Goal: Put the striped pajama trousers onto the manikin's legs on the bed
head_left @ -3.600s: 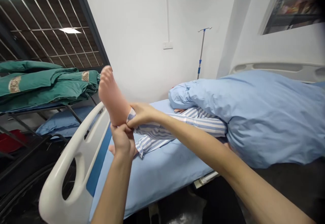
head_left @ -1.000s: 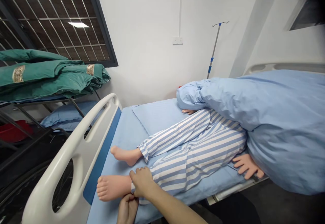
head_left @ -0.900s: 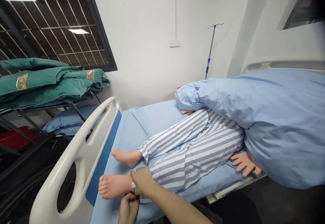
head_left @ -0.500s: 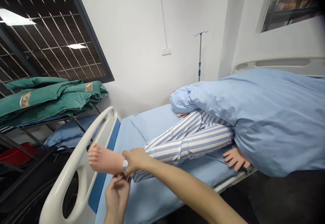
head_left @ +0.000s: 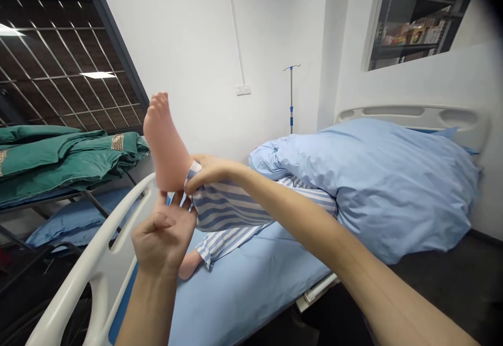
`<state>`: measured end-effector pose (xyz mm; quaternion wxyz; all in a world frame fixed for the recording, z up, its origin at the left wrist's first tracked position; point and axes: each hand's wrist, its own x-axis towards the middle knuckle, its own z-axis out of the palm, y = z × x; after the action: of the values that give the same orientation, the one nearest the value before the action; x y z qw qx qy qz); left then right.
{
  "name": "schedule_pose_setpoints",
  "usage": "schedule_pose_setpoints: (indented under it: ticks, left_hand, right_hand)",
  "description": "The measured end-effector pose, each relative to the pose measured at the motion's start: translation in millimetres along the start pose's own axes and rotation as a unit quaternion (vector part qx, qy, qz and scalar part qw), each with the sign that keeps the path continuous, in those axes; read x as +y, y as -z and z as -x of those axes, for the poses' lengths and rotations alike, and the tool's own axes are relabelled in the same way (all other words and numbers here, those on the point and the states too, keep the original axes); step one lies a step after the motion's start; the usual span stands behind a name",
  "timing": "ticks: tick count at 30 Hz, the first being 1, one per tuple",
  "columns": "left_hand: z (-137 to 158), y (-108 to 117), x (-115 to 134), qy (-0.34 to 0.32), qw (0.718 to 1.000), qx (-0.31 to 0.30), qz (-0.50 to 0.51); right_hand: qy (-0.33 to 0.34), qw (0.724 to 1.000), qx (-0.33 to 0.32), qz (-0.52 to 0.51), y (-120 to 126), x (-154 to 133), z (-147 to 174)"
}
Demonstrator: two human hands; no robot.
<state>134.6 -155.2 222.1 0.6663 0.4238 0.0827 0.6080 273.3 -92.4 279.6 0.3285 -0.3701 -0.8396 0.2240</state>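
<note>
A manikin's bare foot (head_left: 165,147) points upward, its leg raised off the mattress in a blue-and-white striped trouser leg (head_left: 231,204). My right hand (head_left: 212,170) is closed around the ankle at the trouser cuff, its far fingers partly hidden behind the leg. From below, my left hand (head_left: 167,231) holds the heel, palm up, with the fingertips hidden under it. The manikin's other foot (head_left: 190,264) lies on the blue sheet (head_left: 251,288) beneath the raised leg. A blue quilt (head_left: 377,178) covers the upper body.
The white footboard (head_left: 90,246) stands close to my left forearm. Green padded covers (head_left: 70,157) lie on a neighbouring bed at the left. An IV pole (head_left: 291,97) stands by the wall, and the headboard (head_left: 412,118) is at the far right.
The near leg has risen off the mattress and its foot has tipped upright. Both hands moved up with it, uncovering the other foot. The view has also shifted.
</note>
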Motion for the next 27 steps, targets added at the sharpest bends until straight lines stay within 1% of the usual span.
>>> schedule_pose_setpoints:
  ticks: [3, 6, 10, 14, 17, 20, 23, 27]
  left_hand:
    - [-11, -21, 3, -0.003, 0.999, -0.036, -0.004]
    - [-20, -37, 6, 0.003, 0.998, -0.057, -0.021]
    - [-28, -52, 7, -0.001, 0.997, -0.063, -0.039]
    - [-31, -58, 6, -0.011, 0.996, -0.074, -0.052]
    - [-31, -53, 5, -0.010, 0.996, -0.061, -0.065]
    - [-27, -41, 5, -0.004, 0.997, -0.036, -0.074]
    - [-23, -24, 5, -0.002, 0.997, -0.006, -0.080]
    - [-14, 6, 4, 0.002, 0.995, 0.042, -0.088]
  right_hand:
    - [-0.023, 0.999, 0.017, -0.021, 25, -10, 7]
    - [-0.050, 0.998, 0.034, -0.030, 42, -19, 13]
    - [-0.052, 0.997, 0.045, -0.042, 57, -25, 20]
    - [-0.048, 0.997, 0.044, -0.048, 64, -26, 22]
    - [-0.039, 0.997, 0.043, -0.041, 62, -24, 21]
    - [-0.030, 0.999, 0.034, -0.026, 50, -21, 16]
    - [-0.024, 0.999, 0.020, -0.012, 31, -16, 7]
    - [-0.013, 1.000, 0.006, 0.018, -3, -4, -1]
